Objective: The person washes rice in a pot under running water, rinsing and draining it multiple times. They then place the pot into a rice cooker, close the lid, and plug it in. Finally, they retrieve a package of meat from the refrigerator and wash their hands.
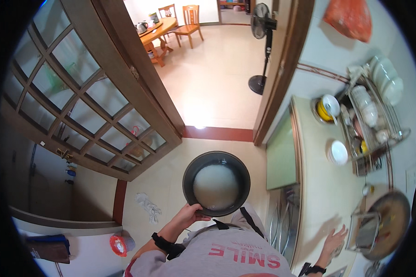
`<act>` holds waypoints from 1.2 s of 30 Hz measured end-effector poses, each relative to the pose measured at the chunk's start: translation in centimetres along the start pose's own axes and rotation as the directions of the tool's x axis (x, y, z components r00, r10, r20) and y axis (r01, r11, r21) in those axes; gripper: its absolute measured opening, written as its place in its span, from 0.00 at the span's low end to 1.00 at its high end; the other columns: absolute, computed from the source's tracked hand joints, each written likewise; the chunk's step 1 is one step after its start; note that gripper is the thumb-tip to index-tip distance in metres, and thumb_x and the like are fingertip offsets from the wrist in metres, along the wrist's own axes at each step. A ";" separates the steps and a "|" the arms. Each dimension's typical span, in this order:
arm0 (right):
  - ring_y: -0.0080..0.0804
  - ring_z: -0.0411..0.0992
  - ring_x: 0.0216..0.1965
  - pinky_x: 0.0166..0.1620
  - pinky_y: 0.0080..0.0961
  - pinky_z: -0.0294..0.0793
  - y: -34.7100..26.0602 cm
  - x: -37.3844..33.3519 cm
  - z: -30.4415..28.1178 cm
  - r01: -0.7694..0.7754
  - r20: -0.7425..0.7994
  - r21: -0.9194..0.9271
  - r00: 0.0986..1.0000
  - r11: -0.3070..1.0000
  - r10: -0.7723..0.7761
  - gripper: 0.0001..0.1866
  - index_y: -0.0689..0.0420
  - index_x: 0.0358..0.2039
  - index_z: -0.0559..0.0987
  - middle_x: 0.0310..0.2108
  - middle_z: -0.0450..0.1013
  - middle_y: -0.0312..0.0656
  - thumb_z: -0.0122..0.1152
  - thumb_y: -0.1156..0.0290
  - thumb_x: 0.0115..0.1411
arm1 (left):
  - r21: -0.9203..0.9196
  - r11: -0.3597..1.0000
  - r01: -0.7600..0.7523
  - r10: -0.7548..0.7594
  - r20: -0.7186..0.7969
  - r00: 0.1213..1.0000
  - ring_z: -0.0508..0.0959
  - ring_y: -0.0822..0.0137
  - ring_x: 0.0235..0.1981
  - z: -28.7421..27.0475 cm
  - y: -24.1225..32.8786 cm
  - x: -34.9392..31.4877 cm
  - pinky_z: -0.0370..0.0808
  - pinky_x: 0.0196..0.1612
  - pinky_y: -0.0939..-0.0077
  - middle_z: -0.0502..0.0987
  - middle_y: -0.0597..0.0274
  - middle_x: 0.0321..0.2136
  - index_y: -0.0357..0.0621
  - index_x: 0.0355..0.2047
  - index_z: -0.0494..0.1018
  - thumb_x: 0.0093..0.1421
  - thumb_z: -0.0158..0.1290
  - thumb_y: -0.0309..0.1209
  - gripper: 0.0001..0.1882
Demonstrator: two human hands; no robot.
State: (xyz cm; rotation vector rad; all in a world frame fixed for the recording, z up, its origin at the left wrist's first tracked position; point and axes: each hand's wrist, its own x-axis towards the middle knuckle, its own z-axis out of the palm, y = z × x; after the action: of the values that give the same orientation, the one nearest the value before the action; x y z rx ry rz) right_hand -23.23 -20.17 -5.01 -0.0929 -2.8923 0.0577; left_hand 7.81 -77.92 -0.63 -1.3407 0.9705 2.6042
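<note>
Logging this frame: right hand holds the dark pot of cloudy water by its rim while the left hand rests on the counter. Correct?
Hands are swapped. In the head view the left hand holds the dark pot by its rim, while the right hand rests on the counter.

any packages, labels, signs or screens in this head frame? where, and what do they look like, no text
Orange-red plastic bag: top right, against the white wall above the counter; crumpled, contents hidden.
Red and white round packet or lid: lower left on the floor beside a grey cup; printed, too small to tell more.
Red lettering on the grey shirt: bottom centre, below the dark pot held by the left hand.
No signs or screens visible.
</note>
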 end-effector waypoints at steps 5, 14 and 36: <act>0.34 0.74 0.50 0.53 0.31 0.73 -27.8 6.3 2.4 0.032 0.327 0.869 0.710 0.493 -0.624 0.20 0.58 0.58 0.73 0.50 0.74 0.45 0.57 0.72 0.65 | 0.003 1.000 0.004 -0.004 -0.037 0.999 0.84 0.48 0.38 2.3 8.4 6.4 0.84 0.45 0.54 0.79 0.41 0.42 0.29 0.52 0.67 0.62 0.44 0.23 0.18; 0.35 0.74 0.24 0.29 0.32 0.72 -70.5 17.0 0.3 0.104 0.280 0.945 0.235 0.311 -0.931 0.15 0.61 0.36 0.73 0.24 0.73 0.45 0.62 0.62 0.63 | -0.004 0.998 -0.061 0.060 -0.128 0.990 0.84 0.47 0.39 4.4 24.4 14.6 0.86 0.41 0.59 0.79 0.38 0.43 0.31 0.57 0.62 0.62 0.44 0.25 0.23; 0.21 0.66 0.16 0.20 0.24 0.65 -121.5 43.7 6.3 0.011 0.268 0.952 0.448 0.305 -0.853 0.15 0.59 0.21 0.64 0.13 0.64 0.37 0.62 0.73 0.57 | 0.295 0.704 -0.646 0.706 -0.192 0.682 0.77 0.76 0.32 -2.0 78.9 50.3 0.77 0.27 0.81 0.78 0.61 0.41 0.39 0.62 0.67 0.58 0.50 0.22 0.29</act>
State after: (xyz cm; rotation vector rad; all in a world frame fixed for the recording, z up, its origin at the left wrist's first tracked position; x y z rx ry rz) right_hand -74.11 -138.57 5.23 1.4249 -2.9205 1.9200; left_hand -47.33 -153.58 0.71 -1.5585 2.0948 2.6621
